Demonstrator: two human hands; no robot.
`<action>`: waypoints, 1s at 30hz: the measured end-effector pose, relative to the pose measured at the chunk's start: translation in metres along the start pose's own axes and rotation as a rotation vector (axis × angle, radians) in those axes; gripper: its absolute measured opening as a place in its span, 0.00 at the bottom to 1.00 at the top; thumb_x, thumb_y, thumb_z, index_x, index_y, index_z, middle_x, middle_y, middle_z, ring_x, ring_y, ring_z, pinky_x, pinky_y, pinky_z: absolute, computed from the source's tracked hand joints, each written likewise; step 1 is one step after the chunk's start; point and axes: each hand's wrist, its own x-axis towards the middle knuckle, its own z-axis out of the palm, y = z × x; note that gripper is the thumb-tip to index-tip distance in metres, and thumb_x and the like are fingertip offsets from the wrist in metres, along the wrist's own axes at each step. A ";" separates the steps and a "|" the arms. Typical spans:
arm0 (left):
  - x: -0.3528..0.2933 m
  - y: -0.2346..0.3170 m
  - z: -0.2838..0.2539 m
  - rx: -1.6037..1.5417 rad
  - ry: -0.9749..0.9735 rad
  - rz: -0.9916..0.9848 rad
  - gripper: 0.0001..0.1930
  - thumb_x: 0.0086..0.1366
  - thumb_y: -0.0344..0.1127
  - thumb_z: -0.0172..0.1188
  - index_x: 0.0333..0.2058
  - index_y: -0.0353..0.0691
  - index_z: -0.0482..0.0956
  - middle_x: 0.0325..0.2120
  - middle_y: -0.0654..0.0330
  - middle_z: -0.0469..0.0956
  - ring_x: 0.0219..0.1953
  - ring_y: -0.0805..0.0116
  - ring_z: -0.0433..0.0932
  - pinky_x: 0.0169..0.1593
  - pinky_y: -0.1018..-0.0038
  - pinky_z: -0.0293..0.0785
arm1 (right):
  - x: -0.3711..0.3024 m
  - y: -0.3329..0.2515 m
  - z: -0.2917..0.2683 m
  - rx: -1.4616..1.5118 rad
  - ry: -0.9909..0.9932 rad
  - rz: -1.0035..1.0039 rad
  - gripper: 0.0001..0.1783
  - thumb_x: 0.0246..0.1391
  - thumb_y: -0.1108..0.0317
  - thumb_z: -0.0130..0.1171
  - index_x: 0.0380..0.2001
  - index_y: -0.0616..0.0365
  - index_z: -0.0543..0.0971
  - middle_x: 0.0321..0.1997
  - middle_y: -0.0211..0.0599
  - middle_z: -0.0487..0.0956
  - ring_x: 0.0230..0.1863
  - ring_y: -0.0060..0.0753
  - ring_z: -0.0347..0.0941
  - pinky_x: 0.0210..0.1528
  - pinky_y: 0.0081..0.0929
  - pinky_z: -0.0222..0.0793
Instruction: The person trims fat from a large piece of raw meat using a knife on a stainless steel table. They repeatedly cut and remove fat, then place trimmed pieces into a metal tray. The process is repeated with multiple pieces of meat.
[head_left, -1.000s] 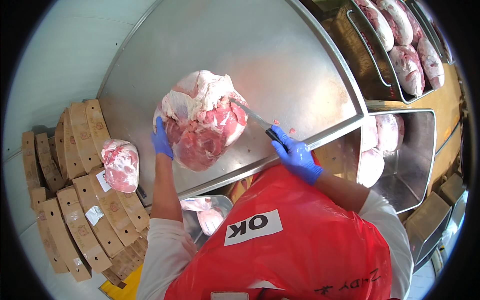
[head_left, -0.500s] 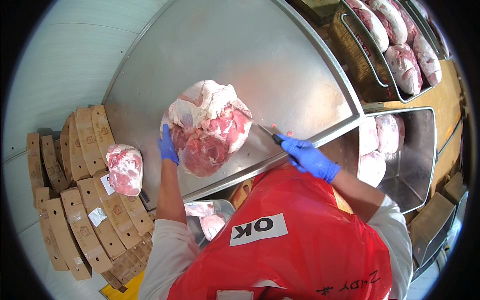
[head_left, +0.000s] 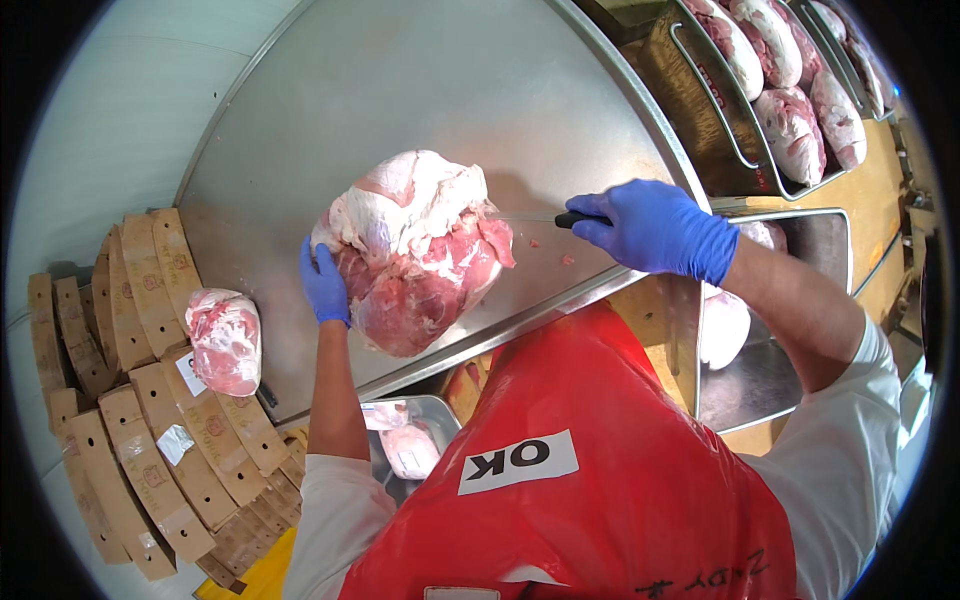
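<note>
A large cut of raw meat (head_left: 415, 250), white fat on its far side and red flesh nearer me, lies on the steel table (head_left: 400, 90). My left hand (head_left: 325, 285), in a blue glove, rests against the meat's left side with fingers apart. In its blue glove, my right hand (head_left: 655, 230) is closed round the black handle of a knife (head_left: 568, 219). The thin blade points left, and its tip meets the right edge of the meat. A few small meat scraps (head_left: 567, 260) lie on the table below the blade.
Flattened cardboard boxes (head_left: 150, 470) are stacked at the left, with another piece of meat (head_left: 224, 343) on them. Metal tubs (head_left: 725, 120) of meat stand at the far right; another tub (head_left: 770, 395) is below them. A small tub (head_left: 432, 412) sits under the table's near edge.
My right hand has moved up and to the right, and the knife has turned to nearly level, its tip at the meat. The left hand stays on the meat.
</note>
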 end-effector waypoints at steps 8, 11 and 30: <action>-0.022 -0.014 0.002 0.020 0.142 -0.075 0.30 0.79 0.48 0.52 0.67 0.25 0.70 0.61 0.41 0.77 0.61 0.52 0.77 0.65 0.62 0.71 | -0.009 -0.009 0.143 0.442 0.272 0.267 0.28 0.71 0.48 0.58 0.69 0.45 0.75 0.38 0.55 0.86 0.40 0.62 0.84 0.45 0.53 0.80; -0.021 -0.018 0.002 0.054 0.146 -0.116 0.31 0.81 0.48 0.52 0.69 0.27 0.68 0.64 0.45 0.74 0.62 0.57 0.75 0.67 0.65 0.69 | 0.020 -0.005 0.220 0.725 0.494 0.145 0.29 0.72 0.51 0.58 0.71 0.47 0.73 0.44 0.58 0.86 0.42 0.54 0.86 0.46 0.46 0.80; -0.003 -0.015 -0.004 0.022 0.022 -0.047 0.34 0.79 0.52 0.54 0.69 0.26 0.67 0.66 0.42 0.73 0.64 0.50 0.75 0.67 0.62 0.69 | 0.006 0.142 0.176 -0.259 0.692 0.219 0.33 0.65 0.49 0.64 0.68 0.52 0.74 0.44 0.50 0.83 0.44 0.56 0.81 0.48 0.50 0.77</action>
